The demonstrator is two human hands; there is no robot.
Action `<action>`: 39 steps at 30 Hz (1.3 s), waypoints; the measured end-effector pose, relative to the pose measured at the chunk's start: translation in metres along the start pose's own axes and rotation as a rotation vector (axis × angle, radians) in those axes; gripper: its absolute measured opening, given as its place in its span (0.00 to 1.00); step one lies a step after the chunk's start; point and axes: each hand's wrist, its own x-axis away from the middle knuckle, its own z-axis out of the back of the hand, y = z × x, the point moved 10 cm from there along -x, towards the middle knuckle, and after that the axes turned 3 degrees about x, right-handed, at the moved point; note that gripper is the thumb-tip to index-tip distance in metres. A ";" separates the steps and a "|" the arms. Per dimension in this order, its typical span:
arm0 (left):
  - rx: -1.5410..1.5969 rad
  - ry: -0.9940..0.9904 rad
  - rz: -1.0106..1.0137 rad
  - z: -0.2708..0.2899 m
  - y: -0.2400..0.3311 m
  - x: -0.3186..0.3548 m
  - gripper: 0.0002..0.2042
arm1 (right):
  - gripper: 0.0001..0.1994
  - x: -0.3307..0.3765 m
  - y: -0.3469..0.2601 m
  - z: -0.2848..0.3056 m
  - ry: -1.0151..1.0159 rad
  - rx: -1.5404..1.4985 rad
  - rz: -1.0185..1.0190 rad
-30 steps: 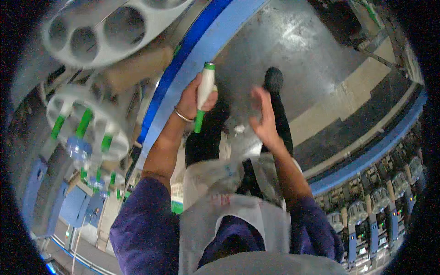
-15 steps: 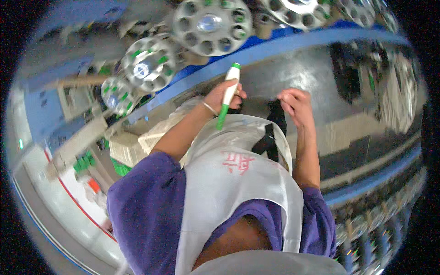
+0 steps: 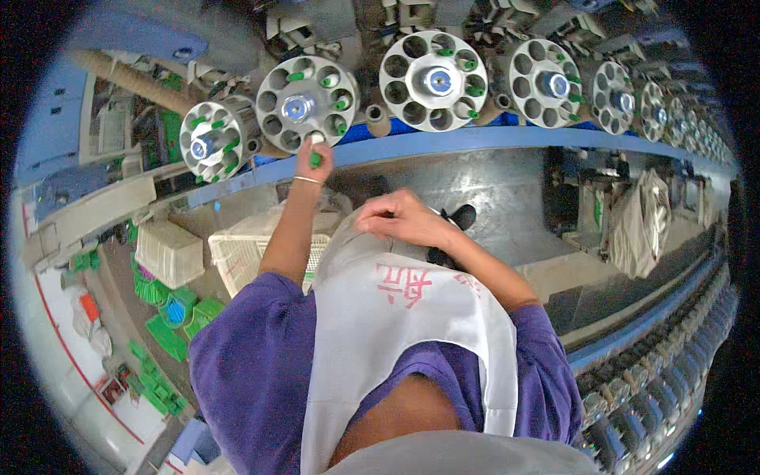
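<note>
In my left hand (image 3: pixel 307 168) is a yarn bobbin (image 3: pixel 316 160), a green tube wound with white yarn, with its green end showing. Hand and bobbin are at the lower rim of a round magazine (image 3: pixel 298 108) that has a ring of holes. Several holes hold bobbins with green tips; others look dark. My right hand (image 3: pixel 405 218) is at the upper edge of my white apron (image 3: pixel 380 332), fingers curled round the cloth, which bulges like a pouch. What lies inside the apron is hidden.
More round magazines (image 3: pixel 438 81) line the blue machine rail (image 3: pixel 475 142) to the right. White crates (image 3: pixel 169 253) and green bins (image 3: pixel 178 309) stand at lower left. A cloth-draped cart (image 3: pixel 640 226) is across the aisle, before another machine row (image 3: pixel 657 404).
My left hand has gone up and left with the bobbin, from above the apron to the magazine. My right hand has come down and left onto the apron's edge. The view has shifted.
</note>
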 end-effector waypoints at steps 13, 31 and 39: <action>-2.385 0.180 -0.784 -0.195 0.146 -0.003 0.09 | 0.13 0.082 -0.027 0.115 0.671 0.386 0.011; -2.333 0.989 -1.277 -0.201 0.098 0.043 0.17 | 0.09 0.477 0.151 0.269 0.845 0.577 -0.568; -1.819 -0.275 -0.812 -0.151 -0.280 -0.116 0.14 | 0.15 0.461 0.203 0.391 0.672 0.556 -0.598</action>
